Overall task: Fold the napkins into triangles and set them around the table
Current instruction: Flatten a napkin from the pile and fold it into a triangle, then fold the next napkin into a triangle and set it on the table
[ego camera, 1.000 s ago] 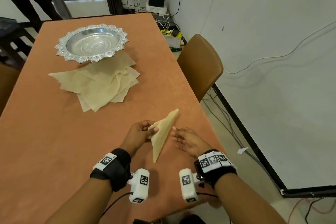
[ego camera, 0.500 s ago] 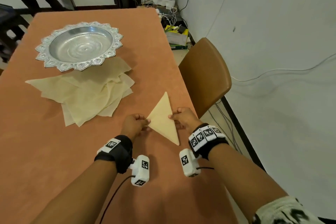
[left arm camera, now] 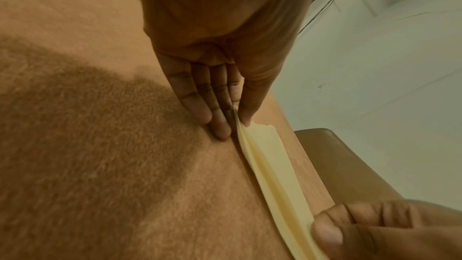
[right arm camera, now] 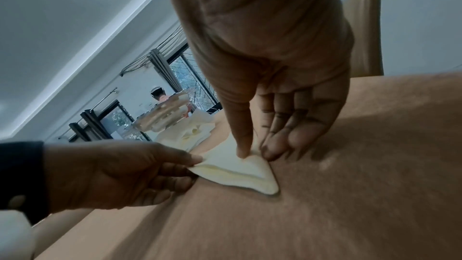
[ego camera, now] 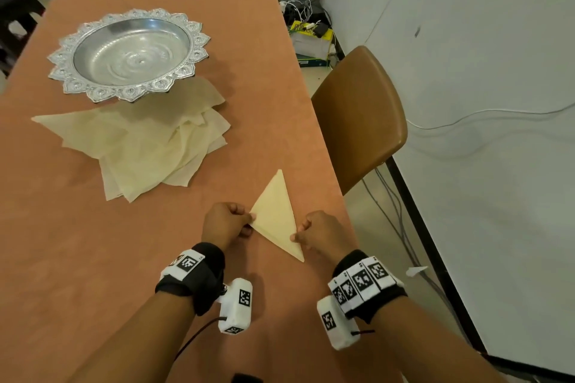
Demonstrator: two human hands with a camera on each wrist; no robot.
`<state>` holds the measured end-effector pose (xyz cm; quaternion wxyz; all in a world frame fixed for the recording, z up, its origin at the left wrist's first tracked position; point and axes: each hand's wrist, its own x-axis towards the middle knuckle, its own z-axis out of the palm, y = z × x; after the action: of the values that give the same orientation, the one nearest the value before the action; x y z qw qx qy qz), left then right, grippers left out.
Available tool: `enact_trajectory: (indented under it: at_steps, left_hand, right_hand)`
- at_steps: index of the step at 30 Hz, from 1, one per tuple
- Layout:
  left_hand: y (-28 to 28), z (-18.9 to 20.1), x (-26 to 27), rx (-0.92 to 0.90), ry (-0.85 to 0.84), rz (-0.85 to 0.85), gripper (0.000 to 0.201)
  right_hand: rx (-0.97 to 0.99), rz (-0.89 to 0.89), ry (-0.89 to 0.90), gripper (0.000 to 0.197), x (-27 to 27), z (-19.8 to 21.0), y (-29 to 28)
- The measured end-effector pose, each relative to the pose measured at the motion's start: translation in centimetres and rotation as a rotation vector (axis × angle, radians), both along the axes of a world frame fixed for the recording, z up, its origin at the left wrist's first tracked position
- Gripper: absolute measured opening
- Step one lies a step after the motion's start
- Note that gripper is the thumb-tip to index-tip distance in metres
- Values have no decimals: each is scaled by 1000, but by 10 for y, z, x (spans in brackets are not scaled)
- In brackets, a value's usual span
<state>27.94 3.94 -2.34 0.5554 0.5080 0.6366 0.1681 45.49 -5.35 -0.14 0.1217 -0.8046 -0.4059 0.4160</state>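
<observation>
Head view: a folded napkin lies flat on the orange surface between both hands, likely being squared at a seat. The left hand pinches one corner, the right hand another.

Left wrist view: thumb and fingers clamp the layered edge — keeping the layers together.

Right wrist view: thumb pressed on top, fingertips beneath the corner — probably steadying it.

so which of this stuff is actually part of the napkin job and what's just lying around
In the job:
folded napkin, pinched by left hand and right hand
napkin pile
table

Lying about:
silver tray
brown chair
cables and boxes
</observation>
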Motion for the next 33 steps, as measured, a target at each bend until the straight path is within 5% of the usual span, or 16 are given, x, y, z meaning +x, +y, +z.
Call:
enact_trajectory:
  at_steps: [3, 14, 17, 19, 21, 25, 30, 33]
  left_hand:
    - [-4, 3, -2, -4, -5, -2, 23]
    - [-33, 13, -16, -18, 27, -111, 26]
    - [-38, 15, -23, 177, 227, -169, 16]
    - [-45, 20, -26, 397, 391, -255, 17]
    - [-55, 18, -24, 571, 453, -496, 39]
    - [-79, 1, -19, 540, 701, -983, 65]
    - [-72, -3, -29, 421, 683, -1051, 74]
    - [-66, 2, -38, 427, 609, -920, 73]
  right_hand:
    - [-8, 49, -112, 23, -9, 5, -6]
    - [-29, -9, -2, 20, -9, 11, -38]
    - [59, 18, -183, 14, -6, 10, -45]
    - [200, 101, -333, 16, -5, 10, -49]
    - [294, 282, -385, 29, -10, 8, -48]
    - [144, 633, -460, 60, -22, -7, -42]
    - [2, 740, -433, 69, -15, -9, -34]
    - [-20, 785, -415, 65, -9, 4, -16]
